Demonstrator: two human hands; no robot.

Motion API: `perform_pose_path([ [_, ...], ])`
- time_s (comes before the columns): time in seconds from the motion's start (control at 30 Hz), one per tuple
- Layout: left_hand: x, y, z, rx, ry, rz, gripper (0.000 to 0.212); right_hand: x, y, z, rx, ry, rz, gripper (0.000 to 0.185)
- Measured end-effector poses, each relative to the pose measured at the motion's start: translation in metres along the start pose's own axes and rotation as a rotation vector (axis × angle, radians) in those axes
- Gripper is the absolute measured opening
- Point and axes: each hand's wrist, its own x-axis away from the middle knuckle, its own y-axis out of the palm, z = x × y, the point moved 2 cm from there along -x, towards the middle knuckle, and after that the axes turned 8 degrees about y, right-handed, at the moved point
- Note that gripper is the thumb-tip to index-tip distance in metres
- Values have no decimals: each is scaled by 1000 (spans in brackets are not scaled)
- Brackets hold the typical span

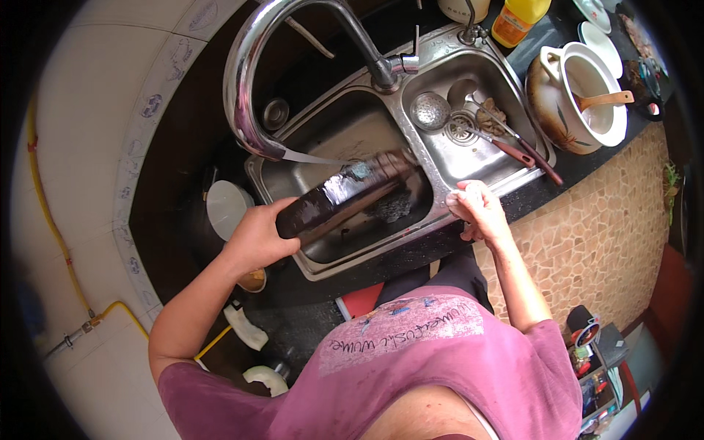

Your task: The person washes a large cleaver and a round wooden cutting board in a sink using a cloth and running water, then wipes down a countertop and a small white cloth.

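My left hand (pixel 264 231) grips the left end of a long, dark brown object (pixel 324 203) with a glossy side, tilted over the left basin (pixel 352 121) of a steel double sink. Its exact kind cannot be told. From the curved chrome faucet (pixel 242 82) a stream of water runs onto or just behind it. My right hand (pixel 481 212) is above the sink's front edge, fingers bent around a small whitish thing (pixel 455 201), perhaps a cloth or a scrubber. A perforated skimmer (pixel 430 111), a ladle (pixel 462 93) and a brownish clump (pixel 492 116) lie in the right basin.
A ceramic pot (pixel 555 121) with a wooden utensil (pixel 605 100) stands right of the sink, with a yellow bottle (pixel 520 22) behind it. The skimmer's and ladle's handles overhang the front rim. A white bowl (pixel 228 209) is at the left, and pale rind pieces (pixel 246 328) lie below.
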Motion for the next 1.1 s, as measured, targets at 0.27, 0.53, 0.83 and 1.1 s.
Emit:
perform_pose_path([
  [0.27, 4, 14, -37, 484, -164, 281, 51, -14, 22, -10, -73, -3, -54, 43],
  [0.53, -18, 22, -80, 863, -214, 460, 47, -58, 68, 7, -795, 134, -319, 47],
  [0.83, -28, 31, -49, 384, -96, 505, 45, -107, 139, 8, -617, 197, -488, 25],
  [1.1, -6, 47, -44, 350, -105, 583, 51, -85, 233, 8, -509, -2, -205, 42],
])
